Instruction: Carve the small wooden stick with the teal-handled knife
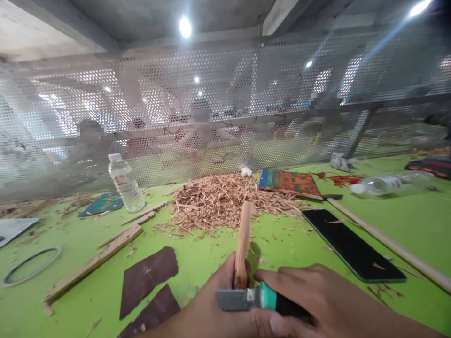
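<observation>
My left hand (214, 291) is closed around the lower part of a narrow wooden stick (244, 234), which points away from me and tilts up. In my right hand (310, 291) is a carving knife (278, 300) with a black and teal handle. Its short, wide metal blade lies across the near end of the stick, just above my left hand. The fingers of my left hand are partly hidden behind the stick and blade. Beyond the stick is a large heap of wood shavings (207, 202).
Left are a water bottle (127, 183), a notched wooden strip (95, 258), sandpaper pieces (150, 279) and a ring (31, 266). Right are a phone (352, 244), a long-handled tool (387, 239), a painted board (291, 183) and a lying bottle (394, 183). A perforated screen (218, 103) stands behind.
</observation>
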The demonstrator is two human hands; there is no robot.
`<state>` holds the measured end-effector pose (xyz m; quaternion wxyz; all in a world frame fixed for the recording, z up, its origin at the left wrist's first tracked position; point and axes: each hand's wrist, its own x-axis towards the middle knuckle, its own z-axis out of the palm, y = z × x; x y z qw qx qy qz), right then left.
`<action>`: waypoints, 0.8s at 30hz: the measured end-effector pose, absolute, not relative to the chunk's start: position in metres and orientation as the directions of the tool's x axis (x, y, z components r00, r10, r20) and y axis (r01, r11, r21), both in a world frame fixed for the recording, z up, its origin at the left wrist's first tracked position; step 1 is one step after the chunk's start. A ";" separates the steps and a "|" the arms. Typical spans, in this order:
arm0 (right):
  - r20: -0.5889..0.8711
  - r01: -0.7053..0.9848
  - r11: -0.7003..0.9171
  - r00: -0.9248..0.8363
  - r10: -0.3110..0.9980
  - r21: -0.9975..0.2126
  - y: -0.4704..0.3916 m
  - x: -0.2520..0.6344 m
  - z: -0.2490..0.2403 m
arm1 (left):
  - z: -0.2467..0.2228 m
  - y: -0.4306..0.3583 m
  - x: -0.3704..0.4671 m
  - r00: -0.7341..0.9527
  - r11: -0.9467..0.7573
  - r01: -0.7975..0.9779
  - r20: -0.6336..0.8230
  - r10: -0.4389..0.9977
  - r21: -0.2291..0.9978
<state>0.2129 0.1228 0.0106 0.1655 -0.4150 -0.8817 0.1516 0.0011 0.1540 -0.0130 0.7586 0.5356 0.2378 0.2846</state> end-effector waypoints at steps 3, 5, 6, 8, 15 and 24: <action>0.207 0.707 0.633 -0.600 0.773 -0.316 0.124 0.215 0.003 | -0.009 0.155 0.004 0.739 0.246 -0.247 0.019 0.673 0.937; 0.236 0.717 0.650 -0.606 0.760 -0.251 0.125 0.217 -0.002 | -0.009 0.155 0.006 0.734 0.264 -0.269 0.019 0.679 0.926; 0.253 0.721 0.655 -0.606 0.754 -0.226 0.125 0.218 -0.005 | -0.011 0.155 0.007 0.725 0.272 -0.269 0.008 0.689 0.924; 0.297 0.732 0.649 -0.586 0.754 -0.208 0.126 0.219 -0.009 | -0.019 0.155 0.008 0.687 0.270 -0.260 -0.019 0.726 0.927; 0.358 0.753 0.585 -0.480 0.801 -0.301 0.125 0.215 -0.008 | -0.036 0.157 0.009 0.590 0.189 -0.189 -0.043 0.807 0.964; 0.423 0.832 0.457 -0.308 0.852 -0.315 0.150 0.231 -0.012 | -0.018 0.155 0.009 0.520 0.214 -0.144 -0.110 0.847 0.966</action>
